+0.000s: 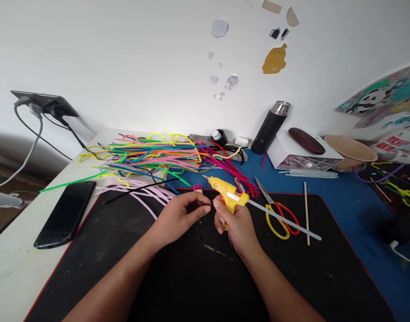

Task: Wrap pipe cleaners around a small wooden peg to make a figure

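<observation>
A yellow hot glue gun [226,190] sits in my right hand [240,226], its handle between palm and curled fingers. Its nozzle points up and left, and a long clear glue stick [285,218] juts out behind. My left hand [183,214] is closed in a pinch near the right thumb; a tiny dark bit shows at its fingertips, too small to name. Both hands are over the black mat [178,286]. A thin dark strand [218,252] lies below them. Behind the hands stands a small pink-capped bottle [198,188].
Colourful pipe cleaners [158,154] are heaped at the back. Scissors [277,214] and a wooden stick [306,214] lie right. A phone [65,214] rests left. A black thermos [270,127] leans by a white box [305,154]. Cables hang from a wall socket [44,103].
</observation>
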The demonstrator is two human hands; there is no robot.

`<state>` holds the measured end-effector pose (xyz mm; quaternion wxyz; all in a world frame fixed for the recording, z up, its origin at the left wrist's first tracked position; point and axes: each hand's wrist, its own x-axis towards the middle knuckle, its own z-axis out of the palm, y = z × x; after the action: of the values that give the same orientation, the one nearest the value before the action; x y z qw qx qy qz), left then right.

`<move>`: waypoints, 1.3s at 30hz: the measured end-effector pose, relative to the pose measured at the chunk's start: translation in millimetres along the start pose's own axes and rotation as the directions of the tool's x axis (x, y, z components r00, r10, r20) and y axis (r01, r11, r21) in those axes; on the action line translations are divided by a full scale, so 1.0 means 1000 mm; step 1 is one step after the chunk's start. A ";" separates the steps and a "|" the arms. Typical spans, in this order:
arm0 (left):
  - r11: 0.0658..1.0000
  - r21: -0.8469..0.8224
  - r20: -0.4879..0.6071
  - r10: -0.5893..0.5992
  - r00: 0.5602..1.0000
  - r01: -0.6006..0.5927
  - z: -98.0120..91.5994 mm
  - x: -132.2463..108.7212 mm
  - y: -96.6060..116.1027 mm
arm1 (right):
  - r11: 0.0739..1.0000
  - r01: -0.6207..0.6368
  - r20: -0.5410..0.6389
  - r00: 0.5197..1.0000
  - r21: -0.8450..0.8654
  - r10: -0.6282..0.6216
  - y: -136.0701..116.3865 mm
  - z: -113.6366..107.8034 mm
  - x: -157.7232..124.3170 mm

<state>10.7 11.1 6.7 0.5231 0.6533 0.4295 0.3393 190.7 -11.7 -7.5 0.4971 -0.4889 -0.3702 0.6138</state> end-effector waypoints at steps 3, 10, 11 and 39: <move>0.999 0.030 0.000 0.023 1.000 -0.023 0.000 0.000 0.003 | 1.000 0.006 0.009 1.000 -0.021 -0.006 0.001 0.001 0.000; 0.998 0.057 -0.012 0.025 1.000 -0.024 0.001 0.000 0.007 | 1.000 0.002 0.009 1.000 -0.030 -0.001 0.001 0.002 0.000; 0.998 0.062 -0.015 0.025 1.000 -0.024 0.001 0.000 0.006 | 1.000 0.004 0.010 1.000 -0.023 -0.004 0.000 0.002 0.000; 0.992 -0.106 -0.065 -0.072 0.995 0.065 0.004 0.002 0.002 | 1.000 0.016 -0.023 1.000 -0.023 -0.016 0.005 0.003 -0.001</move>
<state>15.7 10.6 7.8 0.5526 0.5982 0.4512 0.3650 186.6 -13.4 -10.8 0.5006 -0.4986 -0.3752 0.6000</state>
